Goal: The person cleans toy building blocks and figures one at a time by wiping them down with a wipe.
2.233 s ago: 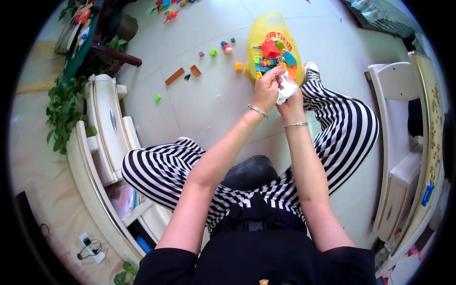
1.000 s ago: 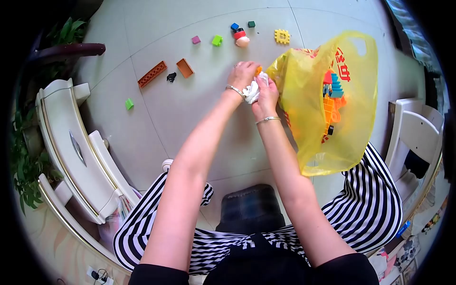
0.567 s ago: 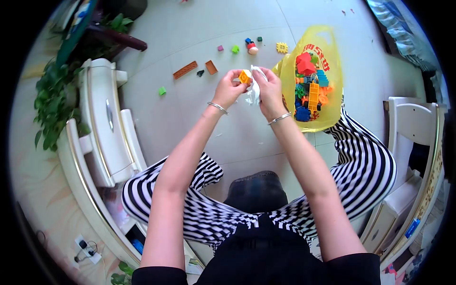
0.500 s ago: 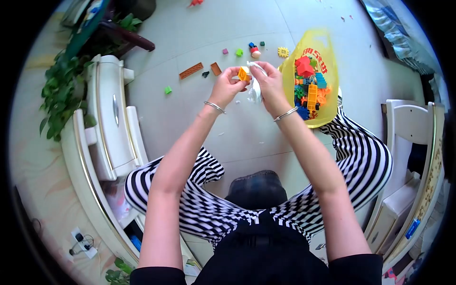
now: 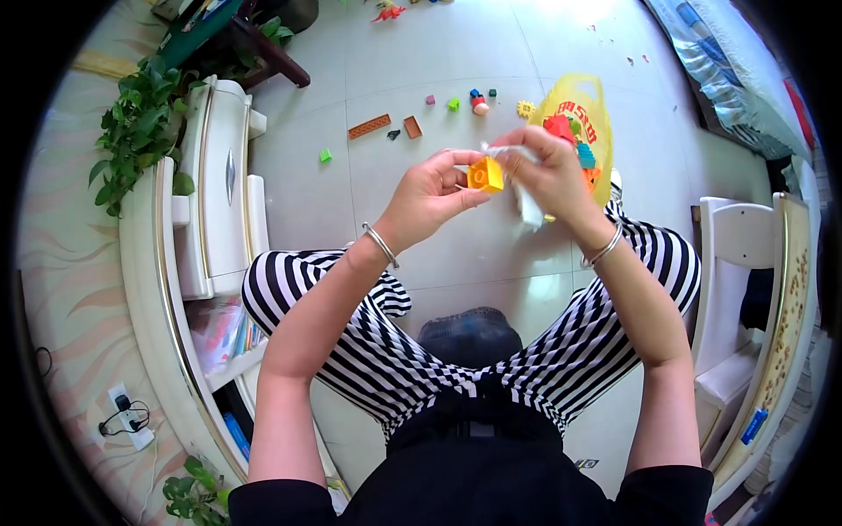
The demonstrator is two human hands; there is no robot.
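Between the thumb and fingers of my left hand (image 5: 431, 195) is a yellow toy brick (image 5: 485, 175), its hollow underside partly turned toward me. My right hand (image 5: 554, 180), slightly blurred, is closed on a white tissue (image 5: 529, 209) that hangs down below the fingers. A corner of the tissue sticks out close to the brick; I cannot tell whether they touch. Just behind my right hand stands a yellow plastic bag (image 5: 603, 114) with red print, holding many coloured toy pieces, partly hidden by the hand.
On the tiled floor beyond my hands lie a long brown brick (image 5: 369, 126), a short brown piece (image 5: 412, 127), green bricks (image 5: 325, 155), a toy figure (image 5: 479, 105) and a yellow gear (image 5: 525, 109). White furniture (image 5: 230, 188) stands at left, a white chair (image 5: 741, 232) at right.
Both hands have come nearer to my body, with the brick and tissue still in them. My right hand has moved right and now covers part of the bag. The head view has shifted.
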